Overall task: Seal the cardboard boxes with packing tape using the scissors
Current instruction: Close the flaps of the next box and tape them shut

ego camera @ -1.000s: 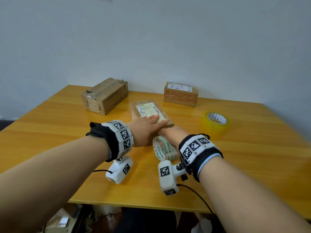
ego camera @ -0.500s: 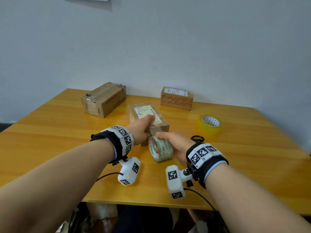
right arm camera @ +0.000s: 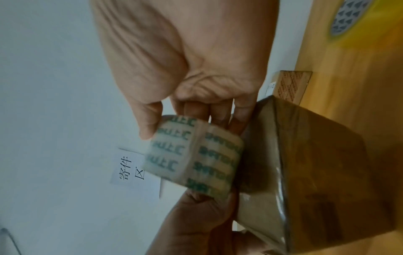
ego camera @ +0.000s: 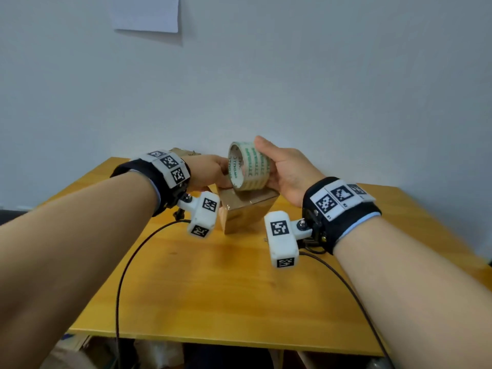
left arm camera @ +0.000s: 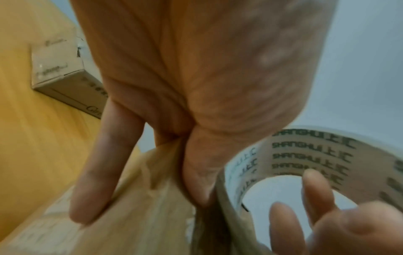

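Against the pale wall I now have the box [ego camera: 247, 209] tipped up off the table [ego camera: 213, 288], left hand [ego camera: 210, 171] gripping it, right hand [ego camera: 287, 169] curled round the tape roll [ego camera: 249, 166] raised against its top (taping seems imminent).

A wooden table [ego camera: 239, 302] with a yellow-orange top stands pushed against the pale wall. Near its middle a small cardboard box [ego camera: 247, 211] sits tipped up on one corner edge rather than lying flat. Behind that box and to the left, toward the wall, a second cardboard box [left arm camera: 59, 69] lies flat on the tabletop with its taped end showing. Behind the tilted box on the other side, a third box [right arm camera: 290, 84] with red print rests close to the wall, and a yellow tape roll [right arm camera: 357, 19] lies flat near it.
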